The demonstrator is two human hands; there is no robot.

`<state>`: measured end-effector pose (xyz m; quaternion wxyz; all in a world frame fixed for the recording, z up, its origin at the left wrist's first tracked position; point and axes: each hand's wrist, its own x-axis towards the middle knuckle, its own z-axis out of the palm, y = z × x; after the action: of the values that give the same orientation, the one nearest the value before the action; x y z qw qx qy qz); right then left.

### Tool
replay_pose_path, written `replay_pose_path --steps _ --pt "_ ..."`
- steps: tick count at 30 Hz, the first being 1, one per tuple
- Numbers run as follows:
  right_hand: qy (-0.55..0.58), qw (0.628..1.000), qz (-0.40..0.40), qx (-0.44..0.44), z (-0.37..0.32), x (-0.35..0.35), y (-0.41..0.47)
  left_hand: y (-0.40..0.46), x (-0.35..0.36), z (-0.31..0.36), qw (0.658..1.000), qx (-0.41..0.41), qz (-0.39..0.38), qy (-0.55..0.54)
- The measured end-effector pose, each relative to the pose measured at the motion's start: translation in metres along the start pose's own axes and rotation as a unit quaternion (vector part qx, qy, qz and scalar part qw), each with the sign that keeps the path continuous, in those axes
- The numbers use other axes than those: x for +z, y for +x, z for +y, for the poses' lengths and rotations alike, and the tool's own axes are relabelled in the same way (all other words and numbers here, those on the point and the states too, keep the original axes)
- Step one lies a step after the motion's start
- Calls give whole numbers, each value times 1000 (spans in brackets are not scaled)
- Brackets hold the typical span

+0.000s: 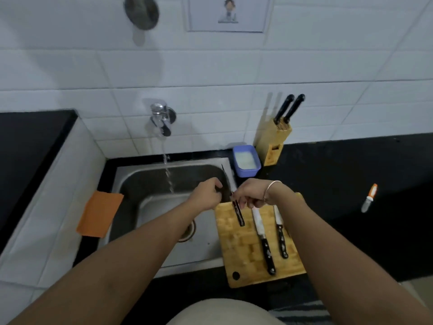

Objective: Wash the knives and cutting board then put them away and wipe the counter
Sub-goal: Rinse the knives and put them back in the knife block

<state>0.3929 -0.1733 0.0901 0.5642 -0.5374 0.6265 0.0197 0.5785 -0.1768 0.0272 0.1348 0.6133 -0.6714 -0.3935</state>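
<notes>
Head view: right hand pinches black-handled knife, hiding its middle; left hand curled at blade, grip unclear; two knives at 5 o'clock on cutting board.

Wall picture cut by top edge, sink drain behind forearm, board's far edge under wrist.

white tiled wall, black countertop

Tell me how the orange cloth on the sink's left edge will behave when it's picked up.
The orange cloth will probably be floppy: it lies flat and thin, draped over the sink rim. It looks light for its size, so one hand should lift it. Likely not slippery or fragile; whether it is wet cannot be told.
</notes>
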Motion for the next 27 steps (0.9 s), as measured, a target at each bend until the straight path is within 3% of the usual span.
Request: replay_pose_path --steps 5,10,13,18,22,25,27 --pt "196 980 -19 -35 -53 36 30 -18 -41 -44 996 -2 67 -66" --pt "331 943 -26 -16 -102 65 54 -39 -73 -73 979 55 144 -136" --pt "431 901 -52 -1 -113 76 63 -42 -82 -70 965 109 167 -170" --pt "517 851 -90 7 -131 97 77 -36 -97 -65 943 126 229 -206" --pt "480 873 -82 16 -135 107 82 -22 -110 -64 946 90 261 -172" --pt "373 928 -13 13 -136 106 83 -11 -124 -63 958 86 250 -111" --pt "330 943 40 -24 -135 103 86 -7 -132 -61 965 88 227 -94"
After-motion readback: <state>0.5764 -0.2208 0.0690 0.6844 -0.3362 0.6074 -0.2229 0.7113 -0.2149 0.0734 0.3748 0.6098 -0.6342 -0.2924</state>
